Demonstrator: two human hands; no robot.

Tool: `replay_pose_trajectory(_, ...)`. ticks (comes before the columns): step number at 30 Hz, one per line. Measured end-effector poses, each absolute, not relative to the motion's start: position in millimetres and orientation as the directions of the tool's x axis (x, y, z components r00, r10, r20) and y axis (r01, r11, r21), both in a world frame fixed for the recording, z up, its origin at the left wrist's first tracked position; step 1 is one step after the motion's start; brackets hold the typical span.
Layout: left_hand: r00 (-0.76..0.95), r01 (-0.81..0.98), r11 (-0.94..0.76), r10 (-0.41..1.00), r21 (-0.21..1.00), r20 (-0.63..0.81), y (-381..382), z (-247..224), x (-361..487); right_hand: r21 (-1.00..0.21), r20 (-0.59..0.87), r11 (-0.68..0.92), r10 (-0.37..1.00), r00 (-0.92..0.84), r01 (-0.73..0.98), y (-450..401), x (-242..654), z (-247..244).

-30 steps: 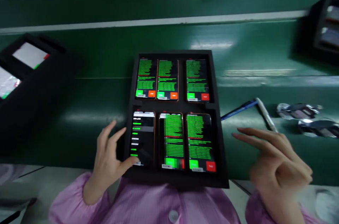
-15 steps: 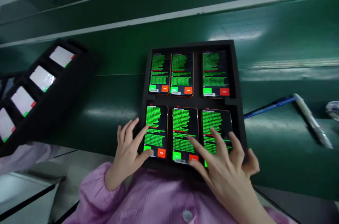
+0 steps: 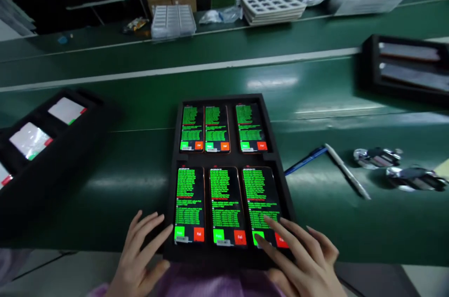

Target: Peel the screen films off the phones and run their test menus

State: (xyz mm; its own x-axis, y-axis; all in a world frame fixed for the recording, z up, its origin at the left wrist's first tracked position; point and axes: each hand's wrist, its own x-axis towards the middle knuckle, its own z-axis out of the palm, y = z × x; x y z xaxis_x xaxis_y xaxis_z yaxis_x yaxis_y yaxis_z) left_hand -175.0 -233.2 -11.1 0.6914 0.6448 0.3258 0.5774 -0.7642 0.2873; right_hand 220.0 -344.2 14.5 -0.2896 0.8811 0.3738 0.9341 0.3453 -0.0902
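Observation:
A black foam tray lies in front of me with several smartphones in two rows, their dark screens full of green text above green and red buttons. My left hand is open beside the tray's near left corner, fingers spread close to the near-left phone. Over the near-right phone is my right hand, open, its index fingertip at the green button. Whether that fingertip touches the glass I cannot tell. Between them lies the near-middle phone, uncovered.
To the left another black tray holds phones with white screens. Right of my tray lie a blue pen, a white pen and shiny metallic objects. A further black tray stands at the right. White trays are stacked behind.
The view has tilted up, showing more of the background. My left hand has moved off the near-left phone to the tray's side. My right hand has shifted from the middle phone to the near-right one.

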Motion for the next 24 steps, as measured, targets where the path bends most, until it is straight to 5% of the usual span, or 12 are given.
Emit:
replay_pose_trajectory(4,0.593,0.615,-0.688,0.726,0.385,0.349,-173.3,-11.8,-151.7,-0.067,0.381,0.315,0.885,-0.267,0.947,-320.4,245.5,16.2)
replay_pose_trajectory(8,0.596,0.62,-0.627,0.767,0.471,0.236,-75.7,-1.5,-103.1,-0.059,0.343,0.062,0.939,-0.038,0.996,-230.6,245.0,22.1)
replay_pose_trajectory(12,0.628,0.634,-0.645,0.751,0.426,0.203,-4.5,8.2,-60.3,-0.057,0.22,-0.028,0.975,0.04,0.998,-136.3,237.0,19.1)
replay_pose_trajectory(16,0.611,0.644,-0.649,0.755,0.405,0.238,4.0,13.4,-54.6,-0.075,0.233,-0.011,0.972,0.028,0.997,-102.6,230.4,17.2)
replay_pose_trajectory(24,0.667,0.596,-0.714,0.695,0.366,0.269,-43.1,9.4,-82.1,-0.123,0.276,0.302,0.925,-0.26,0.945,-139.9,218.5,24.4)
